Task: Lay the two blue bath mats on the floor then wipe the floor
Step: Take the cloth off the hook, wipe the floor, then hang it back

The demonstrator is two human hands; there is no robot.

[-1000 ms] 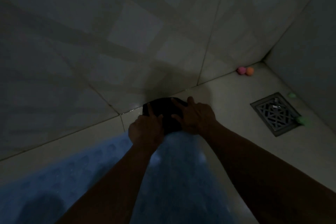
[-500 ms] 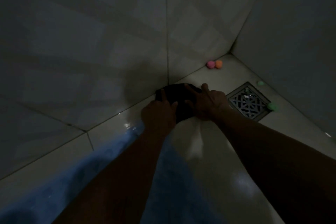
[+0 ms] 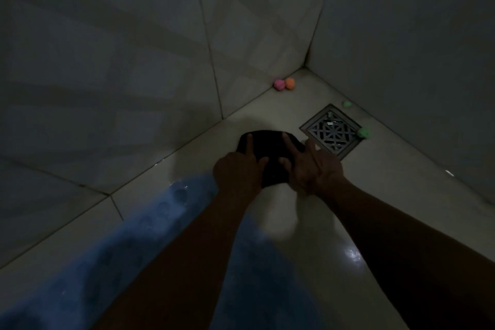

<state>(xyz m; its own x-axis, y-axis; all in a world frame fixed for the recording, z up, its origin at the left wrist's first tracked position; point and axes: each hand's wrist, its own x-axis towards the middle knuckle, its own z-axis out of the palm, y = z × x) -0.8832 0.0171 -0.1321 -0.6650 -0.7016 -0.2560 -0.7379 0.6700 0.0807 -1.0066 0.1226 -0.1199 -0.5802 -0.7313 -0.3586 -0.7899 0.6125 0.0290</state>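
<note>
Head view, dim light. Left hand (image 3: pixel 239 169) and right hand (image 3: pixel 310 166) both lie flat, fingers straight, pressing a dark cloth (image 3: pixel 269 153) onto the floor (image 3: pixel 388 195) near the far corner. The cloth sits just beside the metal drain grate (image 3: pixel 331 132). A blue bath mat (image 3: pixel 112 257) lies along the floor's left edge by the wall, under the left forearm. Pink ball (image 3: pixel 278 84) and orange ball (image 3: pixel 289 83) touch each other near the corner.
</note>
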